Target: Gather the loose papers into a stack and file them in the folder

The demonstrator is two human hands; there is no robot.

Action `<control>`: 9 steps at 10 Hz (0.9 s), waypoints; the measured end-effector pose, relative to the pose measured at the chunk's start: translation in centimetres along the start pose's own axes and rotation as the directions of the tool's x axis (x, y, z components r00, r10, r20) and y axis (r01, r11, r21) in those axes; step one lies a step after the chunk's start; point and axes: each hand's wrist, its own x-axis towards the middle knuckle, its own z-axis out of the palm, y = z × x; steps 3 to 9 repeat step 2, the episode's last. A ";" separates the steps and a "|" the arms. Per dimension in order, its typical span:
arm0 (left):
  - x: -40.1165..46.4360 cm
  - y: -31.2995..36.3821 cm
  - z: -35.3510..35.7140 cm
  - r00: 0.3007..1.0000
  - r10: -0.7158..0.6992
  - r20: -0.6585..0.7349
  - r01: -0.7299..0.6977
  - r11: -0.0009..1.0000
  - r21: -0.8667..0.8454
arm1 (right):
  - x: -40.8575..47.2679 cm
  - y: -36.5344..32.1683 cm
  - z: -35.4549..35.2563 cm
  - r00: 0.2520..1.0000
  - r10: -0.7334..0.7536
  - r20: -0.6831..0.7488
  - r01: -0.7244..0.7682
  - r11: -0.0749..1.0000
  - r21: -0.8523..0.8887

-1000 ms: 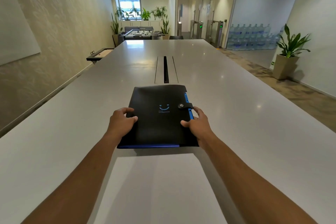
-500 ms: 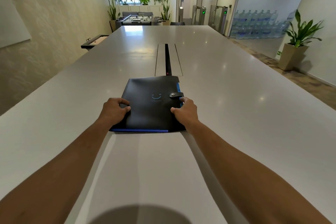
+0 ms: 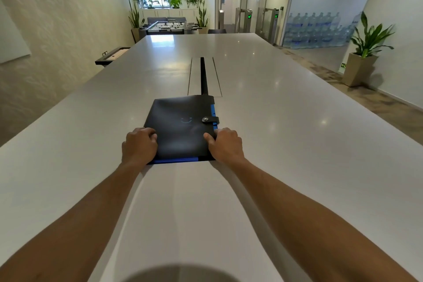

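While the closed black folder lies flat on the white bench, the left hand grips its left edge and the right hand its right edge.

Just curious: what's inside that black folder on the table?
The black folder is closed, its strap snapped shut. Only blue edges show along its near and right sides; whatever else is inside is hidden by the cover.

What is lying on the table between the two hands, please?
In the head view, the closed black folder lies between the left hand and the right hand; each hand grips one near corner.
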 end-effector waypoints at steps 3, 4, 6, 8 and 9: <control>-4.6 4.0 -0.6 0.982 0.165 -0.088 -0.169 0.985 -0.034 | -4.2 1.6 -3.5 0.990 0.021 -0.140 -0.012 0.998 0.066; -4.6 4.0 -0.6 0.982 0.165 -0.088 -0.169 0.985 -0.034 | -4.2 1.6 -3.5 0.990 0.021 -0.140 -0.012 0.998 0.066; -4.6 4.0 -0.6 0.982 0.165 -0.088 -0.169 0.985 -0.034 | -4.2 1.6 -3.5 0.990 0.021 -0.140 -0.012 0.998 0.066; -4.6 4.0 -0.6 0.982 0.165 -0.088 -0.169 0.985 -0.034 | -4.2 1.6 -3.5 0.990 0.021 -0.140 -0.012 0.998 0.066; -4.6 4.0 -0.6 0.982 0.165 -0.088 -0.169 0.985 -0.034 | -4.2 1.6 -3.5 0.990 0.021 -0.140 -0.012 0.998 0.066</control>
